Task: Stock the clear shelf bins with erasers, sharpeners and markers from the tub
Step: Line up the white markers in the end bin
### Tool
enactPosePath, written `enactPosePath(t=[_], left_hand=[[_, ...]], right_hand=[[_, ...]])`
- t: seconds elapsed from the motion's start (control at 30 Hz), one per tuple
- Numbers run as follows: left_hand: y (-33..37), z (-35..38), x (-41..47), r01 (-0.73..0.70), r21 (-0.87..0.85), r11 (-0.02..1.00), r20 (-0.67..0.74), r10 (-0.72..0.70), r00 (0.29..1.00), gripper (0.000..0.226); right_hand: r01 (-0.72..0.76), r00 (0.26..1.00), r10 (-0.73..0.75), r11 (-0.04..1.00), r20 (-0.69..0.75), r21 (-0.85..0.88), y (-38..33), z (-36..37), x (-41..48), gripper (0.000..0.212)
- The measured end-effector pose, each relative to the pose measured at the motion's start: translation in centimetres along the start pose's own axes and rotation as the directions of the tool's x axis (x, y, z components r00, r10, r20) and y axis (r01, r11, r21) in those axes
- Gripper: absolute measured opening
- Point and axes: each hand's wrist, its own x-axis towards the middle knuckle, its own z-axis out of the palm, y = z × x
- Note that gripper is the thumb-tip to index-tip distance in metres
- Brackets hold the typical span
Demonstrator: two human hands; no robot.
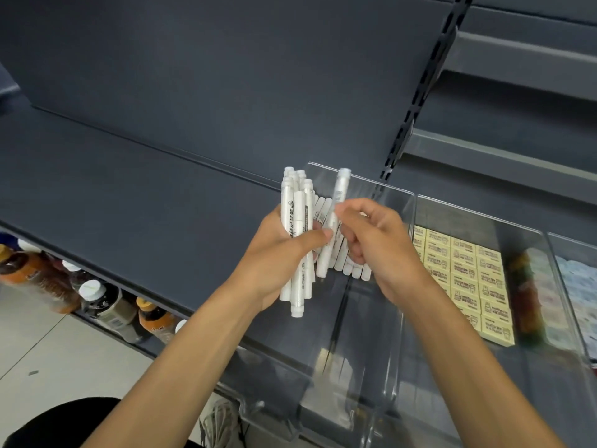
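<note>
Bundle of white markers (298,215), black print on barrels, gripped upright in left hand (274,253) over left wall of clear bin (361,350). Single marker (339,192) pinched tilted in right hand (381,247), above marker row (353,271) lying at far end of bin. Yellow erasers (465,273) packed flat in neighbouring bin (523,240).

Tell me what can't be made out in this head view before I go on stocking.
- Tub: outside the head view.
- Markers lying in the bin: mostly covered by the left hand and the right hand, which pinches one marker; count unclear.
- Items beside the erasers: blurred behind a clear bin wall; kind unknown.
- Far-right bin: cut off by the frame edge.
- Print on the bundle of markers in the left hand: too small to read.
</note>
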Motion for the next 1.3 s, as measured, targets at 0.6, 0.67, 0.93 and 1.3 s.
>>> enactPosePath(t=[0.6,0.67,0.93,1.3], left_hand=[[0.9,-1.0,2.6,-0.033,-0.030,0.999,-0.050,0.031,0.998,0.026],[1.1,-1.2,2.8,-0.029,-0.049,0.998,-0.049,0.026,0.998,0.026],[0.5,-1.4,3.8,-0.001,0.015,1.000,-0.033,0.002,0.999,0.023],[0.6,-1.0,3.1,0.017,-0.030,0.999,0.027,-0.016,1.000,0.019]], right_hand=[[-0.128,0.988,0.148,0.926,0.029,-0.356,2.1,2.5,6.1,0.012],[-0.141,0.987,0.162,0.900,0.017,-0.413,2.4,3.2,6.7,0.016],[-0.075,0.995,0.098,0.862,0.019,-0.502,3.2,4.3,7.2,0.014],[-0.074,0.997,0.070,0.951,-0.025,-0.300,1.7,2.5,4.9,0.011]])
